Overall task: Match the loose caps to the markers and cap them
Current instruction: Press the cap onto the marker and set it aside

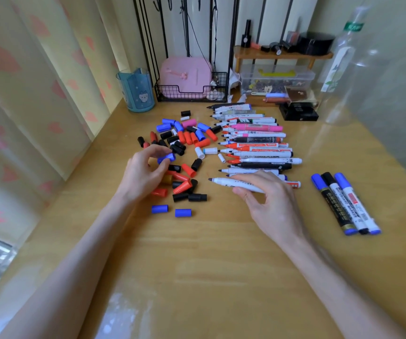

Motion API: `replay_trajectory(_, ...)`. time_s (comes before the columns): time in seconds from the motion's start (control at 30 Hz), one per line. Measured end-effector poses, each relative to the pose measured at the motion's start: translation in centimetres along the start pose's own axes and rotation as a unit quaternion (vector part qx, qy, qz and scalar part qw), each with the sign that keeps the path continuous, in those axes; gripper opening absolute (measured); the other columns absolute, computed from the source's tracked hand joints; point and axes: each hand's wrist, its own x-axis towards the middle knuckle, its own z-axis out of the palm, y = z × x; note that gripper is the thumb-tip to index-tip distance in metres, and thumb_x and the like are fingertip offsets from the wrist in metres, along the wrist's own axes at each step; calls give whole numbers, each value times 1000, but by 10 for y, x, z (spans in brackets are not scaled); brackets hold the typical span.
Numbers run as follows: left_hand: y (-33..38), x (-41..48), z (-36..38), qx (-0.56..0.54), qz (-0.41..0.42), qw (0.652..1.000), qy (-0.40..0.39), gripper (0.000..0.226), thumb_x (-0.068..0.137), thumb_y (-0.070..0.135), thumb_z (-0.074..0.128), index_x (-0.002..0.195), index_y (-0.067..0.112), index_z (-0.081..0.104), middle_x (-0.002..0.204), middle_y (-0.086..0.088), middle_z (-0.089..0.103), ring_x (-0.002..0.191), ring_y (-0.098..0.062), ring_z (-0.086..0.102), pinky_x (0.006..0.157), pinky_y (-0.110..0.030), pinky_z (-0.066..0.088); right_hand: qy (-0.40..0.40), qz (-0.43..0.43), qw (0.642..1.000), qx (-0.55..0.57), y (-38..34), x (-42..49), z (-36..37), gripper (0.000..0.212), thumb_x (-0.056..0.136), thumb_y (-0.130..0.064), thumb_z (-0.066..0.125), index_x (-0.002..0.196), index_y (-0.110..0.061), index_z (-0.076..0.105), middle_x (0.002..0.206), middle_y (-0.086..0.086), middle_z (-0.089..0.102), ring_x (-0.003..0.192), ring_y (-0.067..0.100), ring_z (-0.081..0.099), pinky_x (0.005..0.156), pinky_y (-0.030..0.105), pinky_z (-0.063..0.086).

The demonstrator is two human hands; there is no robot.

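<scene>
One view only: head-worn, wide-angle. Faces forward and down onto the wooden surface (221, 260) from close above; left hand (145, 172) and right hand (268, 199) at mid-frame, curtain (25, 94) at left, small shelf (253, 53) at back.

Bright, soft daylight filters through the curtain (38, 81) on the left; the glossy desk (221, 265) carries pale glare near the bottom edge. Wide-angle distortion bends the edges, smearing the clear bottle (341, 69)

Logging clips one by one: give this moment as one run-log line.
left hand: pinches blue cap | right hand: holds uncapped white marker | capped markers: three, set aside right
</scene>
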Motion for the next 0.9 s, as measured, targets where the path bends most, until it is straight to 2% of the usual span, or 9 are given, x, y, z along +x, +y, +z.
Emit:
replay_trajectory(0.07,-3,2,2,12,-1,1000,-10,17,101,27,66,115,23,75,112,14,72,108,-4,65,92,-31,54,-2,27,999,19,0,1,-1,24,91,-20,79,115,-21,79,107,-15,73,103,0,63,84,7,41)
replay_trajectory(0.17,-6,2,5,21,-4,1000,-15,18,103,31,64,115,24,75,111,14,72,105,-7,66,88,-32,53,-21,78,994,73,-2,2,-3,31,90,-20,80,120,-25,77,115,-21,73,110,-10,61,88,6,42)
replay_trajectory(0.27,-4,3,6,16,-6,1000,-2,18,104,30,63,116,24,75,109,15,70,93,-4,62,79,-23,47,-46,109,987,105,-4,2,-4,38,90,-11,78,124,-28,75,118,-24,72,103,-15,60,81,4,41)
replay_trajectory(0.4,-1,6,4,44,10,999,20,19,103,24,63,118,20,74,114,12,70,102,-4,60,84,-21,44,-54,124,982,129,-3,3,-4,44,89,-1,75,123,-28,75,107,-22,74,98,-11,64,77,4,41)
replay_trajectory(0.5,0,16,2,46,15,998,32,18,103,20,62,116,21,74,111,13,71,98,1,59,82,-13,45,-64,139,977,147,-1,4,-4,41,88,-4,78,119,-30,76,100,-17,75,94,-6,66,74,5,41)
replay_trajectory(0.6,0,31,3,32,12,998,43,20,102,18,61,117,19,74,111,12,72,97,0,61,87,-26,49,-76,141,972,170,0,5,-7,35,87,-8,82,114,-29,77,99,-14,77,99,-3,69,79,9,46)
replay_trajectory(0.7,0,47,4,32,12,999,38,23,102,16,60,120,17,73,114,7,73,104,-8,64,91,-33,52,-87,144,964,205,0,6,-9,27,85,-10,85,108,-23,77,97,-14,78,98,3,73,89,18,52)
replay_trajectory(0.9,-19,76,4,78,-16,996,48,34,98,17,62,132,19,68,124,-5,71,112,-27,64,95,-44,51,-93,139,962,217,1,7,-9,21,86,-11,84,103,-20,77,93,-13,79,93,6,75,88,22,55)
